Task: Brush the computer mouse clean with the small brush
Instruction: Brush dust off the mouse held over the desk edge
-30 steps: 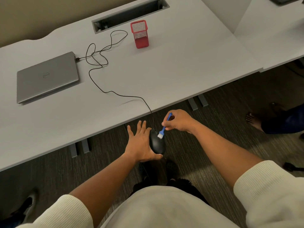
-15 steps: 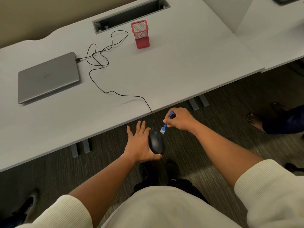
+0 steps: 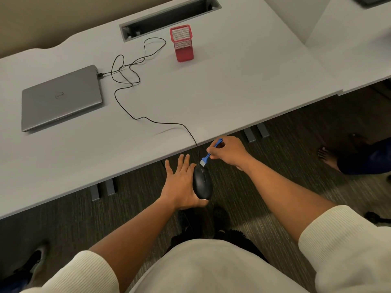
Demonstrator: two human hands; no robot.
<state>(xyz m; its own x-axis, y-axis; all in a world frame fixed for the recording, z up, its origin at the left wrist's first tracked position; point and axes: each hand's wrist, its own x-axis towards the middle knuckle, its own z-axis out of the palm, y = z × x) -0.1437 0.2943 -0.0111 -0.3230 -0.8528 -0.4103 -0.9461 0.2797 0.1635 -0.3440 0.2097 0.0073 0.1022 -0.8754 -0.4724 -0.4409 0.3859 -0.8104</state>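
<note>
The black wired computer mouse is held in the air just off the desk's front edge, top side facing me. My left hand holds it from the left, fingers stretched forward and thumb curled under its rear end. My right hand pinches the handle of the small blue brush. The brush's white bristles touch the mouse's front end, where the cable leaves it.
The mouse cable loops across the white desk to a closed grey laptop at the left. A red mesh pen cup stands at the back, near a cable slot. Another person's bare foot is on the carpet at right.
The brush has swept from the middle of the mouse forward to its front end. My left hand and the mouse have stayed almost still.
</note>
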